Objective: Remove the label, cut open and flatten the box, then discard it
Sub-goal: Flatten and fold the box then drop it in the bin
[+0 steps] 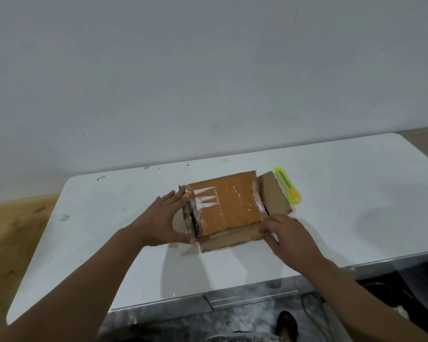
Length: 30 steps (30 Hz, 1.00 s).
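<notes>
A brown cardboard box (229,206) lies flat on the white table (109,218), its top face orange and covered in shiny clear tape, with torn white label scraps near its left end. Brown flaps spread out at the right (274,193) and along the near side (232,239). My left hand (164,219) presses against the box's left end, fingers spread and thumb at the near left corner. My right hand (288,236) rests palm down on the near right corner flap. A yellow-green utility knife (287,185) lies on the table just right of the box, untouched.
The table stands against a plain white wall (208,70). Wooden floor (8,230) shows to the left. Below the near table edge are a metal frame (232,299), dark cables (314,307) and a shoe (286,324). A small tape scrap (64,217) sits on the table's left.
</notes>
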Available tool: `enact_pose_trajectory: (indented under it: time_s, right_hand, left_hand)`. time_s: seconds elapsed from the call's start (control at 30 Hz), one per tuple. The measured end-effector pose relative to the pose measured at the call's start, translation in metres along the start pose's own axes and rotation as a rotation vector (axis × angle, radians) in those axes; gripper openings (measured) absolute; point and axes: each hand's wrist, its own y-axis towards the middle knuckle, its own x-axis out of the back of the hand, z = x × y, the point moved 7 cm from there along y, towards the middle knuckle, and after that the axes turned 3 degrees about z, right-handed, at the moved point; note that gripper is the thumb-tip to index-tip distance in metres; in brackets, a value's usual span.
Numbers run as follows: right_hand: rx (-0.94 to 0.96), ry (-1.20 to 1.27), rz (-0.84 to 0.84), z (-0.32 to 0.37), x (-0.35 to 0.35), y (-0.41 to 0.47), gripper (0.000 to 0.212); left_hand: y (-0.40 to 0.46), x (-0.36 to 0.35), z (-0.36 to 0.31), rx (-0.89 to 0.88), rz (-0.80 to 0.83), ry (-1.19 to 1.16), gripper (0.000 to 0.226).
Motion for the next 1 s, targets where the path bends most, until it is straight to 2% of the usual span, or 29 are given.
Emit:
enact_pose_trajectory:
  time_s: [0.43,0.5,0.6,0.73,1.0]
  right_hand:
    - [-0.068,-0.055,0.085,0.01,-0.019,-0.02,0.02]
    - [-0.087,-0.088,0.098,0.013,-0.015,-0.017,0.03]
    - [-0.078,-0.112,0.157,0.014,-0.011,-0.011,0.056]
    - [-0.046,-0.067,0.215,0.013,-0.013,-0.01,0.069]
    - [-0.037,-0.069,0.174,0.014,-0.016,-0.012,0.055]
  left_hand:
    - [-0.006,-0.021,-0.002,0.079,-0.118,-0.093,0.118]
    - [-0.007,-0.024,-0.006,0.096,-0.147,-0.112,0.112]
    - [-0.006,-0.025,-0.007,0.138,-0.208,-0.116,0.09]
    - [-0.005,-0.024,-0.014,0.199,-0.246,-0.144,0.073]
    - [0.002,-0.017,-0.025,0.392,-0.345,-0.211,0.058]
